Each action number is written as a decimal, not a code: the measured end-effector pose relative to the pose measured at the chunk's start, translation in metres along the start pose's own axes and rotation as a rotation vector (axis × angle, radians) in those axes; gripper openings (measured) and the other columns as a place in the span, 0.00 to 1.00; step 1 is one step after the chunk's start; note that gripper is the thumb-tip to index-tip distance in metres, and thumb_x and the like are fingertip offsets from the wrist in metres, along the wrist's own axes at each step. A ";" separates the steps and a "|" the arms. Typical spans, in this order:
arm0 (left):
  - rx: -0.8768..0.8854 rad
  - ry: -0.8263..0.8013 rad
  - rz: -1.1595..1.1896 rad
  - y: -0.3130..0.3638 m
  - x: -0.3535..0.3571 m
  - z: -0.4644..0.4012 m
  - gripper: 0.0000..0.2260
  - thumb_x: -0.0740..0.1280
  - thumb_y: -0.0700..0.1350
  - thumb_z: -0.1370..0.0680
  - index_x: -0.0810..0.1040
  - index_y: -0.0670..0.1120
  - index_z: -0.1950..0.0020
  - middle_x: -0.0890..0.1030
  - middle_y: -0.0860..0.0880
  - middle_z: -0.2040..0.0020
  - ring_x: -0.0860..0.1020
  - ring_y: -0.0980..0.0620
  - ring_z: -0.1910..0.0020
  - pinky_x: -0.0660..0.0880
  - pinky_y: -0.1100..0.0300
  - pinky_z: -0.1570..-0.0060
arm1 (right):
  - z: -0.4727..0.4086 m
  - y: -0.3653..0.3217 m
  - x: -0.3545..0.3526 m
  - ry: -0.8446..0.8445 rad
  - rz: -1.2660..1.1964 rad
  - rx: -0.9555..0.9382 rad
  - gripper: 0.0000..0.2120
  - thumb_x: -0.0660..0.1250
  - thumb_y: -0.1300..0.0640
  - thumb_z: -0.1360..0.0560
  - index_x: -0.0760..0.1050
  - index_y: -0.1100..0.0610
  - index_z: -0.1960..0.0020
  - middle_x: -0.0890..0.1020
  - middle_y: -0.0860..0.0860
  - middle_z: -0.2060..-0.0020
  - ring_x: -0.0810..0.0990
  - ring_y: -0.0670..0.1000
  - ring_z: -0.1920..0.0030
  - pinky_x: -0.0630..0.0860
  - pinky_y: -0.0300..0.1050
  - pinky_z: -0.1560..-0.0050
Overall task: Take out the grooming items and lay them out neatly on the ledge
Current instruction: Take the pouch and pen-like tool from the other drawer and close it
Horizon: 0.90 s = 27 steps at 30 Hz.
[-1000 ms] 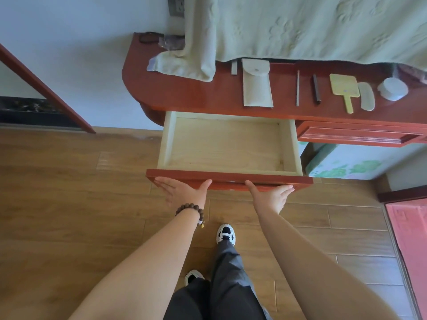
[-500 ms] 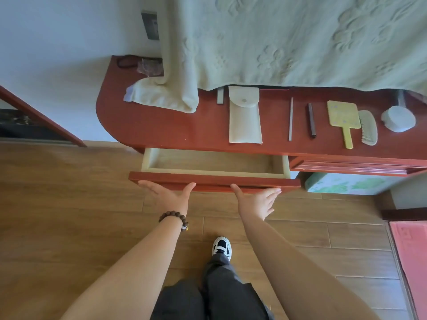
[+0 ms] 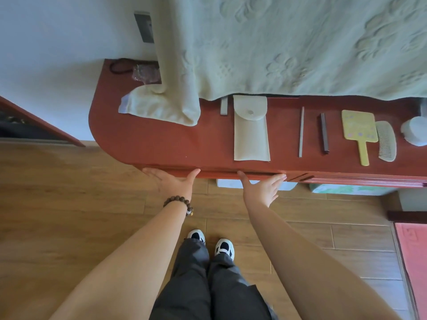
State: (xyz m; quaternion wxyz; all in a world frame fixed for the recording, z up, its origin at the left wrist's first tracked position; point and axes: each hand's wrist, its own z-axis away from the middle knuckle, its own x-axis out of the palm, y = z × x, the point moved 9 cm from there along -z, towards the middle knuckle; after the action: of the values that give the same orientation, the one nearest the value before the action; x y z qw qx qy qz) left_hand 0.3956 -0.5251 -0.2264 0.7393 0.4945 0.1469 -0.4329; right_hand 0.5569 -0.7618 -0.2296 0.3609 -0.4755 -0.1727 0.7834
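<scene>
On the red wooden ledge [image 3: 150, 139] lie a pale green pouch [image 3: 251, 130], a thin grey file [image 3: 301, 132], a dark stick [image 3: 324, 134], a yellow hand mirror [image 3: 359, 132], a pale comb [image 3: 386, 140] and a round white jar [image 3: 416, 132]. A small grey bar [image 3: 223, 106] pokes out beside the pouch. My left hand [image 3: 173, 180] and my right hand [image 3: 262, 188] press flat, fingers spread, against the drawer front [image 3: 219, 173], which sits flush under the ledge. Neither hand holds anything.
A pale green embossed towel [image 3: 288, 47] hangs down over the back of the ledge, its corner [image 3: 159, 107] resting on the left part. A dark cord and a crumpled wrapper [image 3: 145, 72] lie far left. A second drawer front [image 3: 360, 180] sits to the right. Wood floor below.
The drawer has gone from wide open to fully shut, pushed in by both palms. The view has moved closer over the ledge.
</scene>
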 end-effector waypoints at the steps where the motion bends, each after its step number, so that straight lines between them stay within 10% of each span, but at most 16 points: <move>1: -0.004 0.001 -0.015 0.002 0.000 -0.001 0.68 0.67 0.76 0.46 0.29 0.44 0.27 0.44 0.42 0.22 0.67 0.39 0.30 0.72 0.45 0.37 | -0.002 -0.002 0.001 0.000 0.000 0.001 0.59 0.70 0.37 0.32 0.32 0.63 0.25 0.39 0.55 0.23 0.42 0.53 0.23 0.43 0.54 0.24; 13: 0.018 -0.028 -0.099 0.001 -0.005 -0.002 0.64 0.65 0.76 0.42 0.29 0.45 0.27 0.49 0.40 0.22 0.73 0.36 0.36 0.77 0.42 0.46 | 0.000 -0.006 -0.003 0.014 0.013 -0.020 0.56 0.70 0.39 0.31 0.35 0.62 0.24 0.43 0.54 0.23 0.44 0.52 0.23 0.45 0.53 0.24; 22: 0.234 -0.285 -0.201 0.012 0.009 0.050 0.26 0.66 0.50 0.23 0.66 0.39 0.30 0.71 0.40 0.32 0.72 0.43 0.35 0.71 0.50 0.38 | 0.024 -0.005 -0.038 -0.079 0.039 -0.031 0.38 0.65 0.44 0.25 0.52 0.58 0.23 0.60 0.53 0.25 0.59 0.53 0.25 0.60 0.49 0.30; 27: 0.537 -0.344 -0.152 0.073 0.023 0.095 0.16 0.65 0.47 0.22 0.72 0.44 0.35 0.75 0.48 0.40 0.74 0.50 0.41 0.72 0.58 0.43 | 0.040 -0.009 -0.058 -0.105 0.042 -0.059 0.20 0.64 0.50 0.23 0.73 0.58 0.35 0.79 0.52 0.40 0.76 0.51 0.42 0.68 0.40 0.49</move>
State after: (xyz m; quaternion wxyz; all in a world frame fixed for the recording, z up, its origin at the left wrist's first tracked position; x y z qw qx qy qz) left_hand 0.4461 -0.6079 -0.1528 0.5621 0.5787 -0.0630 -0.5875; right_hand 0.5426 -0.7957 -0.1686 0.3208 -0.4477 -0.2043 0.8093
